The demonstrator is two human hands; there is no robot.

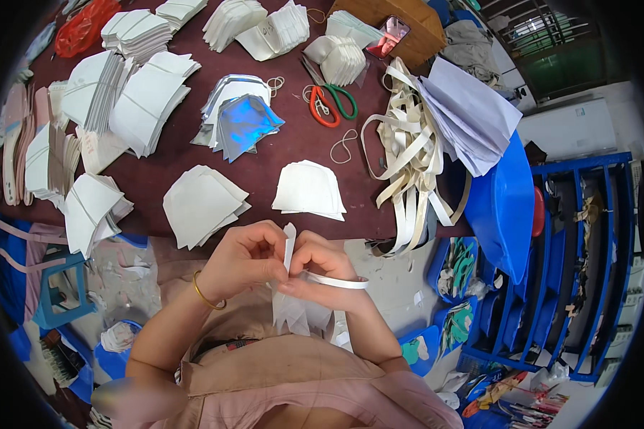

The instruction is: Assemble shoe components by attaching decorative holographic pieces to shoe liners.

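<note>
My hands are together just off the table's near edge. My left hand (pixel 247 254) is closed, thumb and fingers pinching a thin white piece (pixel 290 247) that stands up edge-on. My right hand (pixel 325 264) is closed at the same piece, and a narrow white strip (pixel 347 283) loops out past its fingers. Thin white pieces (pixel 300 316) hang below the hands, over the lap. On the table just beyond lie a short stack of white curved-top pieces (pixel 308 189) and, to its left, another stack of white pieces (pixel 206 204). What the inner fingertips touch is partly hidden.
Red-and-green-handled scissors (pixel 325 107) and shiny silver-blue pieces (pixel 247 121) lie mid-table. Cream straps (pixel 408 143) drape over the right edge beside a blue bin (pixel 504 207). White bundles (pixel 147 107) crowd the left; a phone (pixel 390 37) leans on a box (pixel 401 21). Blue shelving (pixel 551 264) stands right.
</note>
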